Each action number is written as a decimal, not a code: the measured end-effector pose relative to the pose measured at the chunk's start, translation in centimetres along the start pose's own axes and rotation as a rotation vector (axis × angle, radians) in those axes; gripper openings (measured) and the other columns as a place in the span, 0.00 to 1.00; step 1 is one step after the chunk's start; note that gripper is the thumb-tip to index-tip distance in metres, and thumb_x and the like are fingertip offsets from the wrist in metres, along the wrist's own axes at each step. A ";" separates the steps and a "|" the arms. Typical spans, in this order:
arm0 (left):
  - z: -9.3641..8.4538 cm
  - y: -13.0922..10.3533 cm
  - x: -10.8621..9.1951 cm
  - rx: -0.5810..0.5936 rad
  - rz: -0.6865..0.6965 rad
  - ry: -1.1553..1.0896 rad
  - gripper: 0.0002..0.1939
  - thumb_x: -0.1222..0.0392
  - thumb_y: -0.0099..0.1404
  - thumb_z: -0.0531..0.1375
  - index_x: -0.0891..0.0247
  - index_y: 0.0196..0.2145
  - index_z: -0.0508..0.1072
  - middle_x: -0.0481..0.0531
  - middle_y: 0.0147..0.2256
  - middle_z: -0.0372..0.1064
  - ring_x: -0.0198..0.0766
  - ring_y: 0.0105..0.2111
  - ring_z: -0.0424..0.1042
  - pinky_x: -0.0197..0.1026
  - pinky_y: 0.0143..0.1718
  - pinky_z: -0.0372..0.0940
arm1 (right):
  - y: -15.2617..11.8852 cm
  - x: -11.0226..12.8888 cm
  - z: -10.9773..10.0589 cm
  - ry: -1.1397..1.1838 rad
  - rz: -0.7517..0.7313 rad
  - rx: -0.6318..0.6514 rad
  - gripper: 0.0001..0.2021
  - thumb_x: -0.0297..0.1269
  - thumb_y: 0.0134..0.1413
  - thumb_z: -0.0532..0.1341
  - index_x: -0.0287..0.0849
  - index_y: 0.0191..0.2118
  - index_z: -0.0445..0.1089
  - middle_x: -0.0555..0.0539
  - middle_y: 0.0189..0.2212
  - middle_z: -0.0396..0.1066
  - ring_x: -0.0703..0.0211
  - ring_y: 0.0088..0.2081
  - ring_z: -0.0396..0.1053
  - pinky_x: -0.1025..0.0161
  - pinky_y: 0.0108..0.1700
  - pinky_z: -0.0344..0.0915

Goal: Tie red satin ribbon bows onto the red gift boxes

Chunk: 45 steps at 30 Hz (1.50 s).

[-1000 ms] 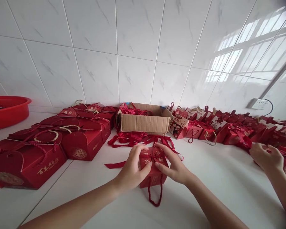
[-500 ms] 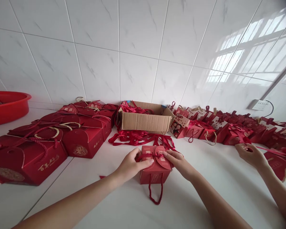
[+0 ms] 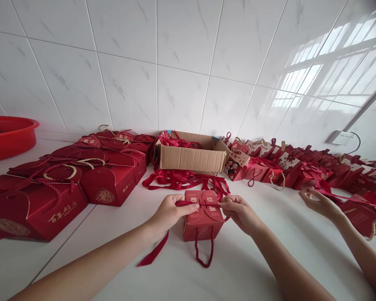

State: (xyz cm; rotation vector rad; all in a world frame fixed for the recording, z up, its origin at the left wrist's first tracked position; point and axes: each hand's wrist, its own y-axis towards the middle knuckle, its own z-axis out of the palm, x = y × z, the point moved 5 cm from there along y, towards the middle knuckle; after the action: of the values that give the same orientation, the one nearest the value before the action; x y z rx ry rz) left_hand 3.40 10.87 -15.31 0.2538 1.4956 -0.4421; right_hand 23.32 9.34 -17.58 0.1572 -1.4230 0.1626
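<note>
A small red gift box [image 3: 203, 228] with gold lettering stands upright in front of me, its rope handle [image 3: 205, 259] drooping over the near side onto the table. A dark red ribbon [image 3: 155, 255] crosses the lid, with a crossing or knot at the middle. My left hand [image 3: 171, 211] pinches the ribbon at the lid's left, and one tail hangs below this hand. At the lid's right, my right hand [image 3: 240, 211] has its fingers closed on the other side of the ribbon. The ribbon looks taut between both hands.
Behind the box lie loose red ribbons [image 3: 181, 179] and a cardboard box [image 3: 192, 160] holding more ribbon. Larger red boxes [image 3: 109, 175] crowd the left, near a red basin [image 3: 11, 138]. Several small gift boxes [image 3: 290, 169] line the right. Another person's hand [image 3: 321, 205] holds ribbon at far right.
My hands have moved slightly apart, drawing the ribbon straight across the lid. A ribbon tail now hangs below my left hand. The other person's hand has shifted a little left.
</note>
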 end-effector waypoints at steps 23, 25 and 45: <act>0.9 -0.6 -0.6 0.093 -0.023 -0.059 0.14 0.59 0.53 0.69 0.65 0.36 0.75 0.54 0.37 0.78 0.40 0.37 0.76 0.40 0.42 0.68 | -1.3 1.0 -0.5 -0.125 0.207 0.250 0.21 0.51 0.53 0.63 0.36 0.23 0.68 0.51 0.17 0.63 0.67 0.20 0.61 0.68 0.25 0.56; 1.0 -0.6 -0.6 0.097 -0.024 -0.063 0.14 0.58 0.53 0.69 0.65 0.37 0.76 0.54 0.39 0.78 0.40 0.37 0.76 0.40 0.42 0.68 | -1.6 1.4 -0.4 -0.153 0.160 0.272 0.19 0.49 0.55 0.62 0.36 0.25 0.70 0.51 0.16 0.61 0.68 0.19 0.59 0.68 0.24 0.53; 0.7 -0.4 -0.2 0.079 0.016 -0.025 0.17 0.58 0.54 0.69 0.66 0.41 0.75 0.58 0.43 0.77 0.44 0.42 0.76 0.44 0.45 0.68 | -2.4 2.8 -0.1 -0.196 -0.125 0.268 0.08 0.38 0.56 0.64 0.39 0.30 0.74 0.50 0.23 0.66 0.67 0.25 0.62 0.67 0.29 0.61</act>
State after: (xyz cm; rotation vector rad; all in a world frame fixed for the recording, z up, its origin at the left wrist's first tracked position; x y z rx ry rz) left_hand 3.87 10.28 -15.02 0.3212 1.4524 -0.4901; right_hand 24.34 7.07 -14.81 0.4924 -1.5771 0.2395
